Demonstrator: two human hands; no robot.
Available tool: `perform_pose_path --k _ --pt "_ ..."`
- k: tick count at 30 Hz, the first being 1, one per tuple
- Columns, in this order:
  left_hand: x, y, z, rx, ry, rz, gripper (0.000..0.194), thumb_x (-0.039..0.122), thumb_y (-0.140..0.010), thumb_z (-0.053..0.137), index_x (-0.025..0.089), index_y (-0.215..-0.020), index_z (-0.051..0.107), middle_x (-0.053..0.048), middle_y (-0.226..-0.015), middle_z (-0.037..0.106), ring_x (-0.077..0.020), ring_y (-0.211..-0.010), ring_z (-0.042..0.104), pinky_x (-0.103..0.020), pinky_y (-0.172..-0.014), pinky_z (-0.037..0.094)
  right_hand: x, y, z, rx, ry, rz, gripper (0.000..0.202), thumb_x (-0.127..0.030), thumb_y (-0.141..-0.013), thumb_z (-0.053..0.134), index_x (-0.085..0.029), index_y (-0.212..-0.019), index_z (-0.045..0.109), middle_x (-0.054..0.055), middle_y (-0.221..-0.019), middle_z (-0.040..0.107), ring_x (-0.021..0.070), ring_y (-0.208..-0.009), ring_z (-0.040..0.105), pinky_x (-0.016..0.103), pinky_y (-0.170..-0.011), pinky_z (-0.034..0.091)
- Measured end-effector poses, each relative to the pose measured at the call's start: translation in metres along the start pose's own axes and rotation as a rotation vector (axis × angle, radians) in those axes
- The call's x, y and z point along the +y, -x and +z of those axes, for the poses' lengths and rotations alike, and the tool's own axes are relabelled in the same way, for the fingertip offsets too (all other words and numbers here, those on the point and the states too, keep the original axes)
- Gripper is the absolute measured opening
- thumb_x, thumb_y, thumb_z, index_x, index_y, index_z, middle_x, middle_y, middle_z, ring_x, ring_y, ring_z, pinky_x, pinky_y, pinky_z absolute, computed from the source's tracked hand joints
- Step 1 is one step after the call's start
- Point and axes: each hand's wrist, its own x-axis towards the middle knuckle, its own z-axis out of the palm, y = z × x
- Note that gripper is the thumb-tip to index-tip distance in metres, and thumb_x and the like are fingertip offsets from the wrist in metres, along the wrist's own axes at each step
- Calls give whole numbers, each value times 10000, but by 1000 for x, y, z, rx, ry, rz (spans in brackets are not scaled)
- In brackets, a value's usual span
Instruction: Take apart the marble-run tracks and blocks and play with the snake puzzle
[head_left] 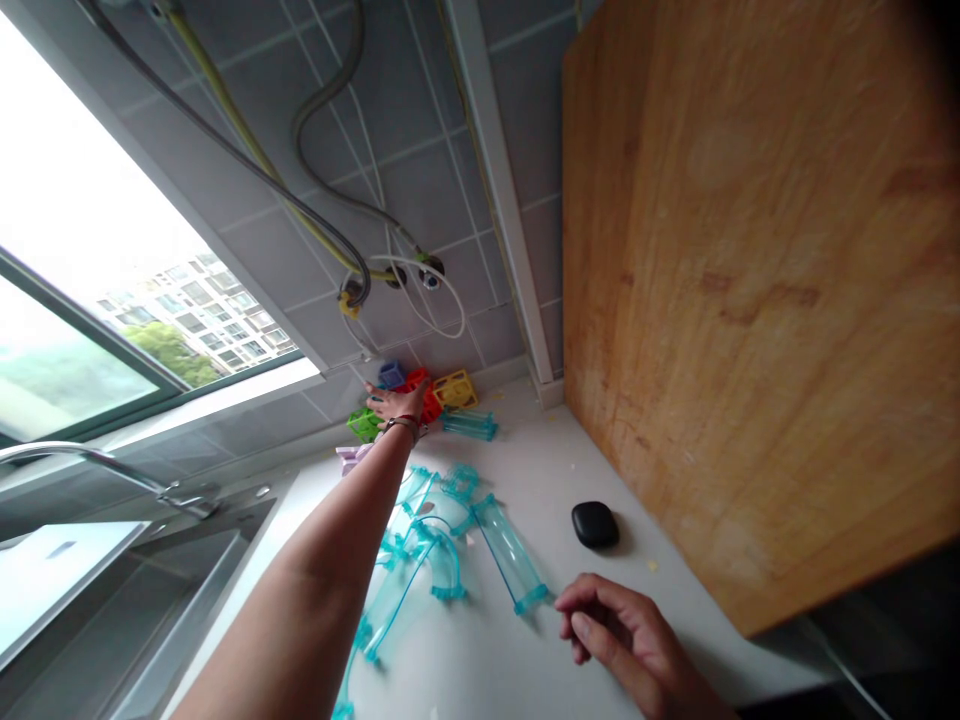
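Note:
My left hand (396, 402) reaches to the back of the white counter, its fingers spread over a group of colored plastic pieces. Around it are a blue piece (391, 376), red pieces (430, 403), a yellow block (455, 390), a green piece (364, 425) and a pale purple piece (352, 458). Nearer, my right hand (611, 635) hovers at the front with fingers loosely curled and nothing visible in them. Just left of its fingertips lies a clear tube with teal ends (510, 555). Several teal transparent pieces (446, 570) lie beside my left forearm.
A black rounded case (595, 525) rests on the counter (559, 470). On the right stands a large wooden panel (750, 300). The sink (187, 580) and faucet (97, 460) are at left. Hoses (255, 150) hang along the tiled wall.

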Motion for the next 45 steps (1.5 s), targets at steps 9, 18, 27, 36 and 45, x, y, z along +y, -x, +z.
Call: perform_pose_path --k 9,18,27,36,45 --pt "-4 -3 1 18 67 53 627 458 -963 682 230 -1510 476 -143 -1565 452 -374 -1383 493 -617 -1115 436 -2 0 0 -3 -4 12 398 -560 -1005 565 -189 -1064 696 77 -920 677 214 -825 659 351 -786 531" --pt "-9 -3 2 -47 56 60 644 448 -966 682 240 -1531 455 -139 -1604 411 -386 -1423 451 -638 -1142 404 0 -2 0 5 -12 -1 410 -565 -999 568 -185 -1059 708 82 -911 692 215 -811 666 355 -772 532" --pt "-10 -3 3 14 65 56 585 417 -972 688 227 -1493 503 -137 -1562 470 -366 -1387 503 -609 -1113 453 -3 -1 1 4 0 -3 422 -576 -993 565 -183 -1050 709 85 -908 693 214 -802 667 348 -760 535" --pt "-20 -2 -22 -22 57 226 874 564 -949 650 207 -1635 244 -219 -1666 296 -432 -1478 401 -632 -1152 399 -2 -1 0 17 26 -5 425 -569 -993 566 -178 -1044 723 82 -905 692 221 -808 663 366 -777 540" --pt "-33 15 -99 -202 -107 956 866 433 -974 596 215 -1678 141 -156 -1776 22 -358 -1634 59 -612 -1289 133 0 -1 2 23 7 -45 377 -524 -999 582 -178 -1045 724 67 -891 683 217 -825 648 356 -769 533"
